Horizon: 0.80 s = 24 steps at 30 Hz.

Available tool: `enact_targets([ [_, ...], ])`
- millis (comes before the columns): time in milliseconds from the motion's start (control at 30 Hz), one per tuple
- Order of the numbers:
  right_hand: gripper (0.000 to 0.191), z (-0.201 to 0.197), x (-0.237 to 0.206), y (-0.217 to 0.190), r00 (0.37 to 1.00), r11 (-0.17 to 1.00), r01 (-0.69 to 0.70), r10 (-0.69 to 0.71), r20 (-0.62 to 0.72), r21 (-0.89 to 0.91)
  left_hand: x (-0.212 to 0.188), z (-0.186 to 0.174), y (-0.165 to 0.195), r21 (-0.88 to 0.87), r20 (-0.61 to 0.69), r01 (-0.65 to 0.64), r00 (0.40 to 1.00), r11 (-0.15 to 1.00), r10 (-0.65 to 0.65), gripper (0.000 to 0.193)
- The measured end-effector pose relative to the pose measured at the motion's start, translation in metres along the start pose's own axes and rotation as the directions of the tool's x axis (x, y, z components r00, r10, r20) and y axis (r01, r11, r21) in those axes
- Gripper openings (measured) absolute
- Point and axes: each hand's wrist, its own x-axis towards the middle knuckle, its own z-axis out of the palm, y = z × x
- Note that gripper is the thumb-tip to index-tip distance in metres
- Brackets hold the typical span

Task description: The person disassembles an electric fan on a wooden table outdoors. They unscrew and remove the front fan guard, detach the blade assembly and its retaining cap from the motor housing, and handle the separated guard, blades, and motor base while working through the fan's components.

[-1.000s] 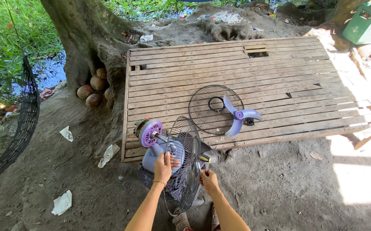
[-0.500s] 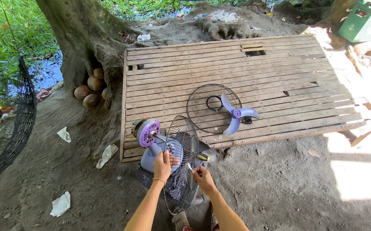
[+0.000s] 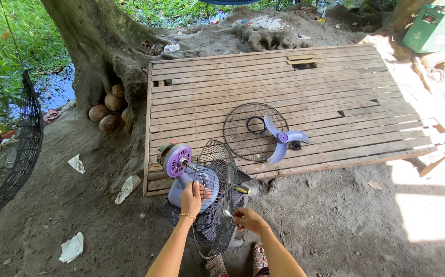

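My left hand grips the wire rear fan guard, holding it upright in front of the purple fan motor housing and its pale blue body. My right hand is closed around a small tool whose tip sits close to the guard's lower right wires. A screwdriver with a yellow and black handle lies just behind the guard at the platform's edge. On the slatted wooden platform rest the other round wire guard and the purple three-blade fan propeller.
A big tree trunk with several coconuts at its base stands at the left. A black net hangs at far left. Paper scraps litter the dirt. A green crate sits top right. My sandalled feet are below.
My right hand has shifted slightly left and lower, nearer the guard's bottom wires. The view has drifted a little; my left hand stays on the guard.
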Motion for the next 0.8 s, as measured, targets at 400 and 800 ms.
enact_targets([
  [400, 0.013, 0.008, -0.007, 0.004, 0.970, 0.981, 0.186, -0.175, -0.171, 0.052, -0.001, 0.003, 0.002, 0.044, -0.014, 0.003, 1.000, 0.999, -0.003, 0.043],
  [800, 0.017, 0.011, -0.003, 0.002, 0.985, 0.906, 0.152, -0.171, 0.013, 0.395, 0.000, 0.008, 0.000, 0.052, -0.005, 0.013, 1.000, 0.999, -0.013, 0.043],
])
